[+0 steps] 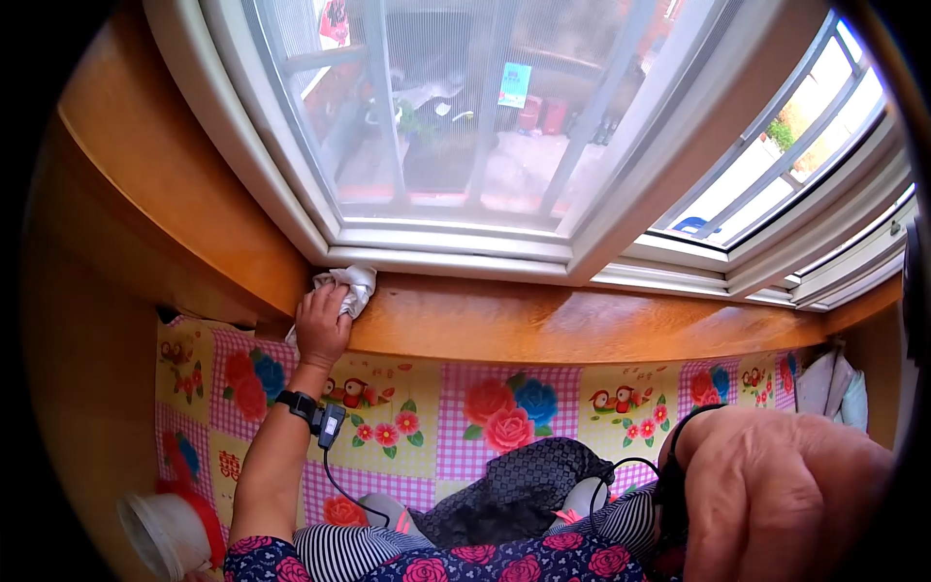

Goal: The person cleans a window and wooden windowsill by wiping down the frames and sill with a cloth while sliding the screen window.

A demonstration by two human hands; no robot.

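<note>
My left hand point(323, 318) is closed over a crumpled white cloth point(357, 289), pressing it onto the wooden windowsill point(465, 315) at its left corner, just below the white window frame point(446, 256). Part of the cloth is hidden under the fingers. Close to the camera at the lower right is my right hand point(786, 490), with its back and knuckles toward me. Its fingertips are out of sight, so what it holds, if anything, does not show.
A sliding window with a mesh screen point(436, 145) and bars rises above the sill. Below it lies a patterned floral sheet point(509, 407), with dark patterned fabric point(524, 490) on it. A white bucket point(160, 533) stands at lower left. Folded cloths point(834, 388) sit at right.
</note>
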